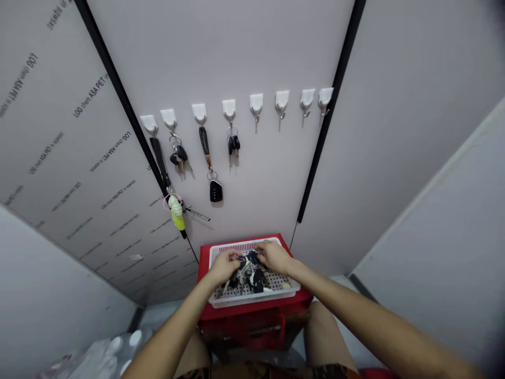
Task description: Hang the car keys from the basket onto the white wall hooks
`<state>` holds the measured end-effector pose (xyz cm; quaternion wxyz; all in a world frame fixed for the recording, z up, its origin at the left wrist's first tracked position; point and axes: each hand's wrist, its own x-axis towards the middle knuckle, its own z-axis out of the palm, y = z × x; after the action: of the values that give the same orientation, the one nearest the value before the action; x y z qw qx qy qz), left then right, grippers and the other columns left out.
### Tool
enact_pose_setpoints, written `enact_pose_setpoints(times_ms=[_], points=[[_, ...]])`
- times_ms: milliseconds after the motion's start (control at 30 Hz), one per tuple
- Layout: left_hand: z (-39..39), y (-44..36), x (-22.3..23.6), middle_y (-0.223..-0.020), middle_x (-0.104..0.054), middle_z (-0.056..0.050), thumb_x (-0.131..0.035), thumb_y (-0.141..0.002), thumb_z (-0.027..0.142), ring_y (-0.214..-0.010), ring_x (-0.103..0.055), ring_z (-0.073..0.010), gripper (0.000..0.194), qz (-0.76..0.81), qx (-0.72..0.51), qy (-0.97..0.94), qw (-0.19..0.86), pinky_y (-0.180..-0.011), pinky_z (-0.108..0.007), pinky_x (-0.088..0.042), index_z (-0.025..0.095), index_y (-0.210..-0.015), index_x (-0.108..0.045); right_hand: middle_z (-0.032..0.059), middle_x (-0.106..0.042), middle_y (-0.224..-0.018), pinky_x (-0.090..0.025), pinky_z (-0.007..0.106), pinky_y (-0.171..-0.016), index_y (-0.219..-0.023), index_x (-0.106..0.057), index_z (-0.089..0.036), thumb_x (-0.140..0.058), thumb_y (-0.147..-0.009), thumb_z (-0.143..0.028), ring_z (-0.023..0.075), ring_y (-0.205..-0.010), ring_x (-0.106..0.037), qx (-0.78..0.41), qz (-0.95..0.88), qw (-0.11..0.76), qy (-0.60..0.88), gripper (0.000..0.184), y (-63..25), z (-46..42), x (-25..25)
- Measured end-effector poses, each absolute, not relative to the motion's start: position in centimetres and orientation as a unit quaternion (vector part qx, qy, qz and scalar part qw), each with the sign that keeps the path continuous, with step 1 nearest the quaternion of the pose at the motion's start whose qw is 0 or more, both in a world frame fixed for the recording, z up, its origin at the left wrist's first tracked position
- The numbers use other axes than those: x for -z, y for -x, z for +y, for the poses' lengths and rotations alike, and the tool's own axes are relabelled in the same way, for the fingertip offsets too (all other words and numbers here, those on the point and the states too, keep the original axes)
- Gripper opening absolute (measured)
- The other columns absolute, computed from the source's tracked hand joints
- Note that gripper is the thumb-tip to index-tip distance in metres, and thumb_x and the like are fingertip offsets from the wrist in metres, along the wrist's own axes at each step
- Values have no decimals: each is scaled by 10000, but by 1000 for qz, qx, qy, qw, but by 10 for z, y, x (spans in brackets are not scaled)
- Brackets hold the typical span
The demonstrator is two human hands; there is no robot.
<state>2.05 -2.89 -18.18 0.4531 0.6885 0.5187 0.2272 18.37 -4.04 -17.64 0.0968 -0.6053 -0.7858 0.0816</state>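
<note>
A white plastic basket [252,302] holds a heap of keys [248,275], some with black heads, some on rings. My left hand [224,267] reaches in from the left, its fingers bent and closed on keys at the heap's upper left. From the right, my right hand [275,257] is also closed on keys at the far side of the heap, thumb and forefinger curled. The two hands are a short way apart, with dark key heads between them. Which single keys each hand grips is too small to tell.
The basket stands on a red box [205,312]. Several white hooks [229,109] line the wall. The left ones carry a black strap with a yellow-green fob [178,220], key bunches [179,155] and a car key [215,191]. Plastic bottles [115,346] lie at lower left.
</note>
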Motion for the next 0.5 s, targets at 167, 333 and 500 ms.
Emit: enact_pose_setpoints(times_ms=[167, 333, 500], points=[[-27, -16, 177, -506, -455, 55, -372, -506, -1, -471, -417, -43, 233, 498, -294, -613, 539, -468, -142, -313, 124, -671, -479, 73, -585, -790, -317, 223, -589, -786, -555, -170, -353, -678, -355, 154, -726, -510, -119, -755, 67, 641, 294, -172, -35, 183], [-35, -13, 178, -487, -468, 35, -407, -549, 90, -476, -428, -68, 144, 546, -169, -679, 462, -475, -173, -328, 114, -643, -515, 43, -577, -726, -308, 203, -522, -717, -545, -166, -475, -551, -233, 137, -652, -491, -142, -760, 98, 626, 193, -163, -34, 181], [-33, -14, 180, -740, -576, -52, -409, -618, 257, -690, -499, -139, 259, 567, -126, -764, 280, -611, -229, -366, 114, -788, -543, -17, -489, -535, -301, 163, -462, -554, -480, -138, -416, -518, -93, 65, -496, -410, -275, -724, 218, 594, 87, -167, -35, 179]])
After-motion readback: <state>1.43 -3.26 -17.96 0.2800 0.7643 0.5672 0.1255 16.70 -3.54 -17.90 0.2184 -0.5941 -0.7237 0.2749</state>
